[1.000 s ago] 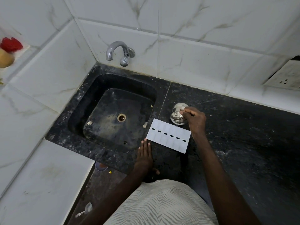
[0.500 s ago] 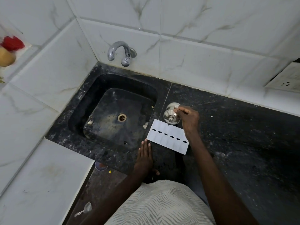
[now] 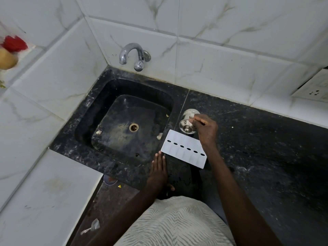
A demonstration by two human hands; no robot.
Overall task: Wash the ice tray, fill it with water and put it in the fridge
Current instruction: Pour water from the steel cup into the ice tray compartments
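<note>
The ice tray (image 3: 184, 150) lay flat on the dark tabletop (image 3: 266, 148), just right of the sink (image 3: 92, 110), its far edge close to a tilted steel cup (image 3: 186, 121). The right hand (image 3: 206, 128) gripped that cup near its rim, so a slip could likely drop it onto the tray or send it rolling into the sink. The left hand (image 3: 158, 171) rested flat with straight fingers near the tray's corner, steadying nothing.
</note>
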